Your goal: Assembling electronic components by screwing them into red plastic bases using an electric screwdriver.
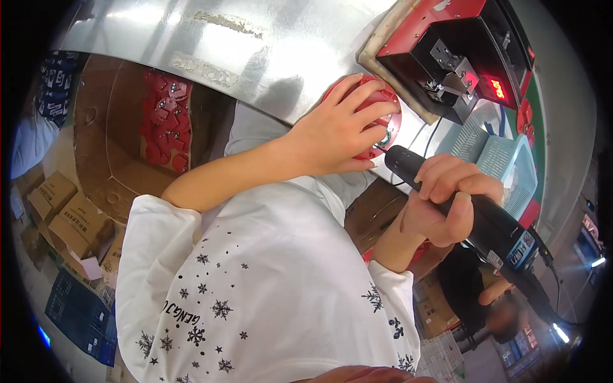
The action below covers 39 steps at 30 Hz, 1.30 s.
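Head camera: splayed left grip (pixel 341 131) hides much of a red disc (pixel 393 121) at the near edge of the bench (pixel 294 38); right grip (pixel 450 198) clutches a black power screwdriver (pixel 490 222); a carton (pixel 105 105) holds red parts (pixel 167 118).

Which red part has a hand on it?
The round red part under the left hand, at the edge of the table; no hand touches the red pile in the carton or the red pieces near the basket.

White cloth shirt (pixel 281 268); loose sleeves (pixel 153 249) end well short of the bare left hand (pixel 338 127) and bare right hand (pixel 450 198). Black snowflakes (pixel 221 309), small stars (pixel 218 350), dots (pixel 180 277) and lettering (pixel 183 315) mark the cloth below the left hand.
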Each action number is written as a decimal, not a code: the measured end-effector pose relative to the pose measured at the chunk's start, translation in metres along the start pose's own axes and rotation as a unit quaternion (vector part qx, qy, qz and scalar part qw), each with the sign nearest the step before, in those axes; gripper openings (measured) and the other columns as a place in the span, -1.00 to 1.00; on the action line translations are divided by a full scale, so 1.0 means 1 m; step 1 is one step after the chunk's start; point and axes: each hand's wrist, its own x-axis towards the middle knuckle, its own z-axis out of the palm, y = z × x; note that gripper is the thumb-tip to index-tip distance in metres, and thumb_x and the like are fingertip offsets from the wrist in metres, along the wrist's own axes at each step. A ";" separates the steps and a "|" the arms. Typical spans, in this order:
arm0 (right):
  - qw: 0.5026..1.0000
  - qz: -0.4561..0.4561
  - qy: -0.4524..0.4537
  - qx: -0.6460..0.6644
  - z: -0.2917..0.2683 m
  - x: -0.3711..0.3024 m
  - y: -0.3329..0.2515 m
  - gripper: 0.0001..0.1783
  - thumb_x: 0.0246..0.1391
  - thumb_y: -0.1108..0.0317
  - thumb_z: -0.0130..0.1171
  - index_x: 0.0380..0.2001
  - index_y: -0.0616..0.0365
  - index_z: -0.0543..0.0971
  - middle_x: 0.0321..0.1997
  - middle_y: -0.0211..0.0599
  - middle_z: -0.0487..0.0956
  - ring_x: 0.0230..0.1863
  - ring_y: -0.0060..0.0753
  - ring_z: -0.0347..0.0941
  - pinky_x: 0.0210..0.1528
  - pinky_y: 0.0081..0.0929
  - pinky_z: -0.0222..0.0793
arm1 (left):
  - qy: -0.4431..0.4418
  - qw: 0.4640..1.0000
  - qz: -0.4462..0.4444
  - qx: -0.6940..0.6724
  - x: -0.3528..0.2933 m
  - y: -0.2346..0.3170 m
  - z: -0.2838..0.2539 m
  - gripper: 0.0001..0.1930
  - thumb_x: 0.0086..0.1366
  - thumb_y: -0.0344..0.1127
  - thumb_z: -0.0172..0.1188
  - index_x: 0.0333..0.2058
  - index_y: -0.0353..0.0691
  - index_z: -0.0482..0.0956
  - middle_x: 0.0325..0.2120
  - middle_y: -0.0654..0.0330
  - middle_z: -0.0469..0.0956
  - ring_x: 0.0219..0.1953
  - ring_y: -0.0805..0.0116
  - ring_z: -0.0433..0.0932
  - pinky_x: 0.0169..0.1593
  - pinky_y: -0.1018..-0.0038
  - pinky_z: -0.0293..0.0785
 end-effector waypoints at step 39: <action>0.991 -0.037 0.123 -0.045 -0.006 -0.006 0.008 -0.69 -0.14 0.27 0.06 -0.34 0.19 0.31 -0.72 -0.36 0.27 -0.74 -0.54 0.18 -0.70 -0.64 0.14 | 0.174 0.943 -0.054 0.278 0.184 -0.304 -0.167 -0.59 0.14 -0.26 0.10 -0.03 -0.26 0.37 -0.04 -0.06 0.38 0.05 0.03 0.32 0.09 0.27 0.25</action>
